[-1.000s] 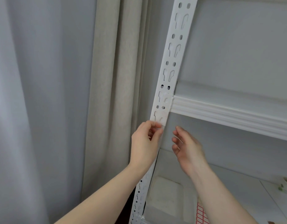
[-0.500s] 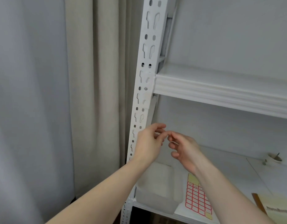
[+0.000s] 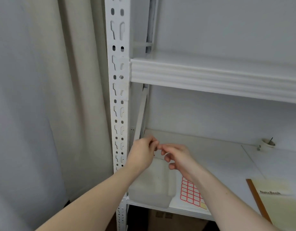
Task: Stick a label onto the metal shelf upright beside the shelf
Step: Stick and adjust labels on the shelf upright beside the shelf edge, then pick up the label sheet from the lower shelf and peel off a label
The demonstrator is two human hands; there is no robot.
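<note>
Head view: your left hand (image 3: 143, 153) and right hand (image 3: 178, 158) meet fingertip to fingertip at five o'clock of the perforated shelf upright (image 3: 119, 90); what either grip holds, I cannot tell.

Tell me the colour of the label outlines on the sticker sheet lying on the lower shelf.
Red outlines on a white sticker sheet, seen best in the head view.

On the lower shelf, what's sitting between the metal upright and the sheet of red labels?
In the head view, a translucent plastic box sits between the upright and the label sheet.
</note>
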